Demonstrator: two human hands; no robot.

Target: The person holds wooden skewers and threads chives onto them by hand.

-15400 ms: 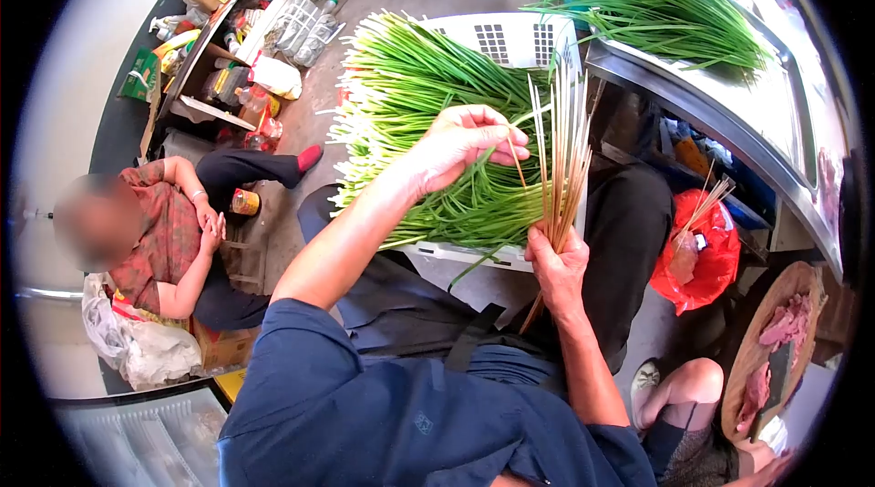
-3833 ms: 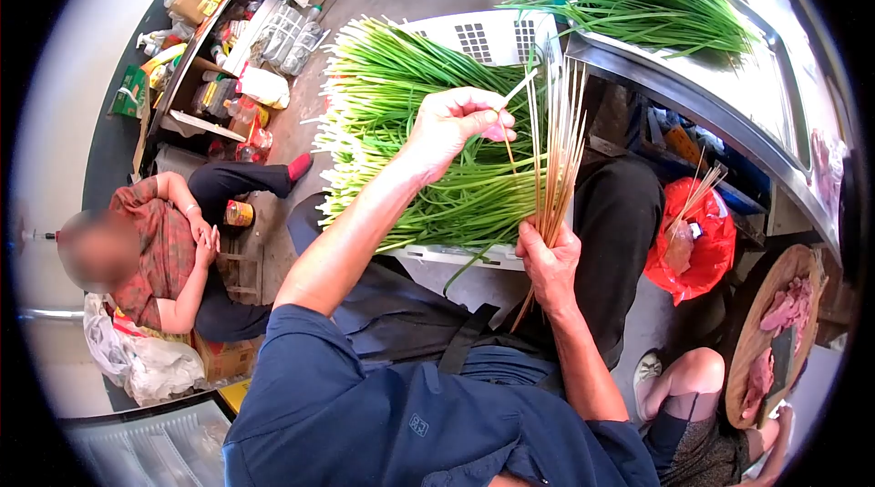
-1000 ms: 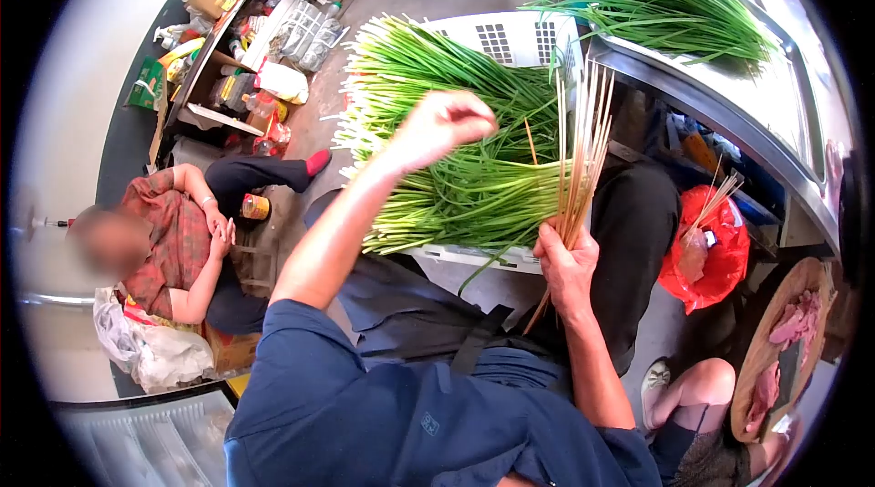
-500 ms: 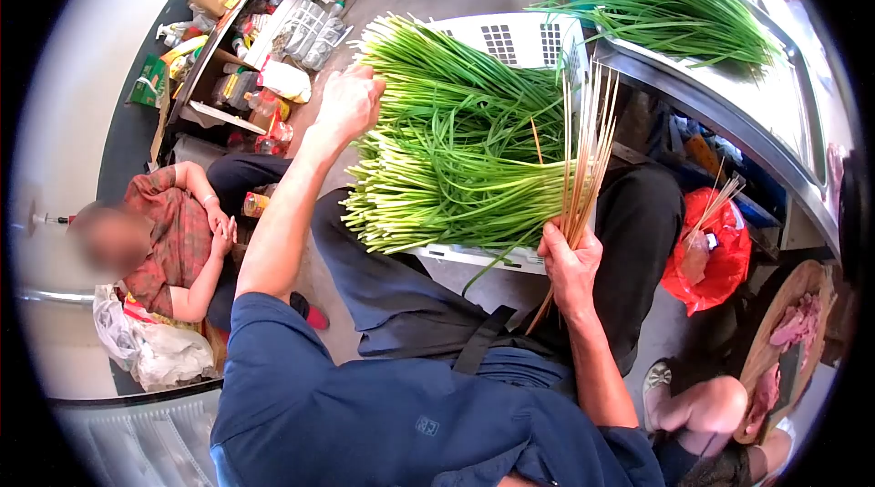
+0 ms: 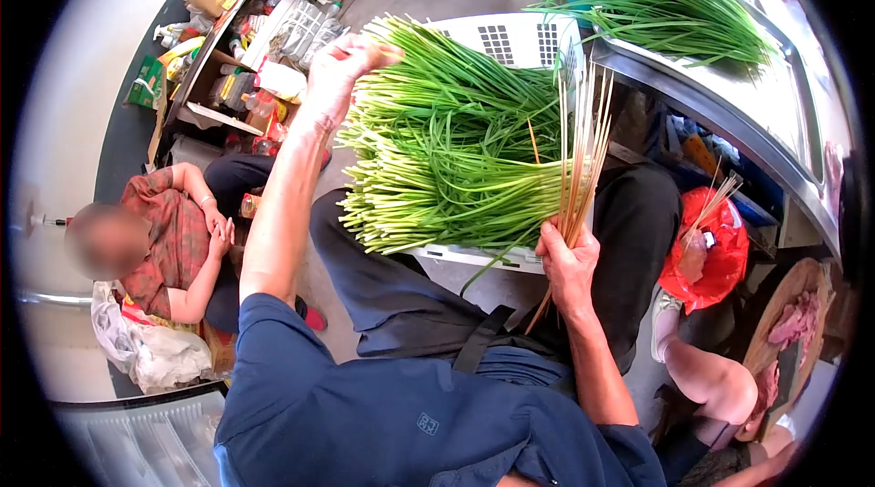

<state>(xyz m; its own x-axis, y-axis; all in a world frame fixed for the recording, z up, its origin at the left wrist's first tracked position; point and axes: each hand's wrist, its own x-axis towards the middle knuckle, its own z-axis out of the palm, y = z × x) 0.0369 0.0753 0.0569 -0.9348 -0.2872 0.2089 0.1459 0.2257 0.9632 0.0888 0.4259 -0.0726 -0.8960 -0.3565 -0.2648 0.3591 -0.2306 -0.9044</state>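
Observation:
Long green chives (image 5: 456, 113) with pale ends to the left fill a white plastic basket (image 5: 506, 27) by my knees. My left hand (image 5: 349, 63) is at the upper left of the pile, fingertips pinched together beside the pale ends; what is between them is too small to make out. A fanned bunch of thin wooden skewers (image 5: 581, 159) rises from my right hand (image 5: 569, 257), closed around it at the basket's lower right corner. One orange-brown stick (image 5: 534, 139) stands among the chives, left of the bunch.
More chives (image 5: 656, 4) lie on a metal counter (image 5: 729, 95). Below it are a red bag (image 5: 720, 259) with sticks and a round board (image 5: 770, 332) with meat. A seated person (image 5: 173, 241) and cluttered shelves (image 5: 219, 77) are left; another person's leg (image 5: 711, 378) is lower right.
My left hand has gone from above the middle of the chives to their pale ends at the upper left. My right hand stays around the skewers. The leg at lower right has shifted.

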